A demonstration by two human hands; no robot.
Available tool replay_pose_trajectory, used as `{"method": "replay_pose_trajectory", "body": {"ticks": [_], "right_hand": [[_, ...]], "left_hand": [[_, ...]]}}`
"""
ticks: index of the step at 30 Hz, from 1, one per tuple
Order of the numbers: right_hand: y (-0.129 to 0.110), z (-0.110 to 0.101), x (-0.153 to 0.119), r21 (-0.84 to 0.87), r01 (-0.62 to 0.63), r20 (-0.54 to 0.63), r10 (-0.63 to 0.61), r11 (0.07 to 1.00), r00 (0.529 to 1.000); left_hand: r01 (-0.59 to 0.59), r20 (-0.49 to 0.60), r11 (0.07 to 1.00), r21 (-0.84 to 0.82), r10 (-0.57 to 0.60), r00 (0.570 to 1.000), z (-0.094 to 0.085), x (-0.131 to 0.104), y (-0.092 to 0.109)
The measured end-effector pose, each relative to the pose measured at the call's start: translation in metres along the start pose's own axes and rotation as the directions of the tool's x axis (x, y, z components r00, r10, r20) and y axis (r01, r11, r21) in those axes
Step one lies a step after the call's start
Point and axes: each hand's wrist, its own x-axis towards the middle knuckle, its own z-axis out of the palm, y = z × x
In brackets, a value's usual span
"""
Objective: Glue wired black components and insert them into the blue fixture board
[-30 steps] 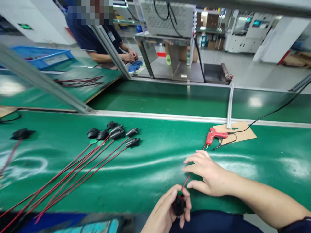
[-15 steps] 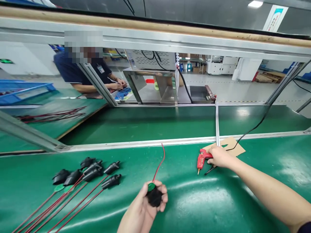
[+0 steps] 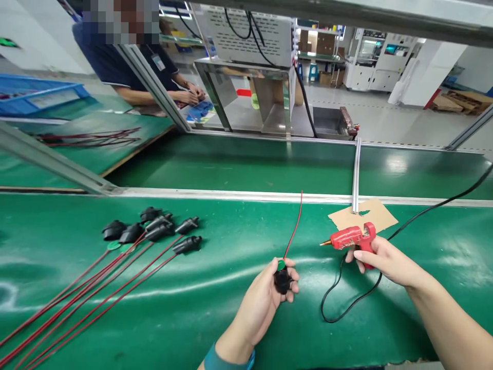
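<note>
The black part sat in your left hand, near the middle of the green bench. At the far left, beyond the near bench, stood a blue crate, with a bundle of dark red wires lying in front of it. Behind an upright, a person in a navy shirt had both hands together over something blue. On your bench lay a cluster of black parts, their red leads running down toward the lower left.

Your left fingers were curled around the black part, its green disc facing up beside your thumb and a thin red wire rising from it toward the metal rail. A teal band circled that wrist. To the right, your right hand gripped the red glue gun by its handle, the nozzle pointing left and well apart from the black part. Cardboard lay behind the gun, and a black cable looped across the bench, then ran off to the right.
</note>
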Motion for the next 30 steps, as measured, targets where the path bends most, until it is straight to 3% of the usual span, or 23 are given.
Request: {"method": "replay_pose_trajectory", "body": {"ticks": [3,7,14,19,24,30], "right_hand": [[-0.005,0.012,-0.007,0.149,0.006,0.017,-0.009,0.989,1.0],[-0.011,0.027,-0.007,0.171,0.074,-0.055,-0.065,0.983,0.996],[-0.016,0.037,-0.014,-0.105,0.178,-0.105,-0.188,0.979,0.976],[-0.024,0.038,-0.019,-0.245,0.257,-0.008,-0.267,0.935,0.964],[-0.028,0.041,-0.02,-0.384,0.385,0.049,-0.398,0.839,0.916],[-0.03,0.047,-0.018,-0.42,0.419,0.1,-0.417,0.805,0.903]], "left_hand": [[0.011,0.006,0.999,0.03,-0.012,1.0,0.003,-0.001,-0.006],[0.034,0.001,0.999,0.028,-0.034,0.999,0.009,-0.001,-0.005],[0.119,0.011,0.993,-0.019,-0.119,0.993,0.018,-0.008,0.004],[0.172,-0.015,0.984,-0.042,-0.173,0.985,0.025,-0.007,0.01],[0.146,-0.033,0.989,-0.035,-0.148,0.989,0.028,-0.005,0.009],[0.151,-0.012,0.988,-0.037,-0.151,0.988,0.03,-0.008,0.002]]}}
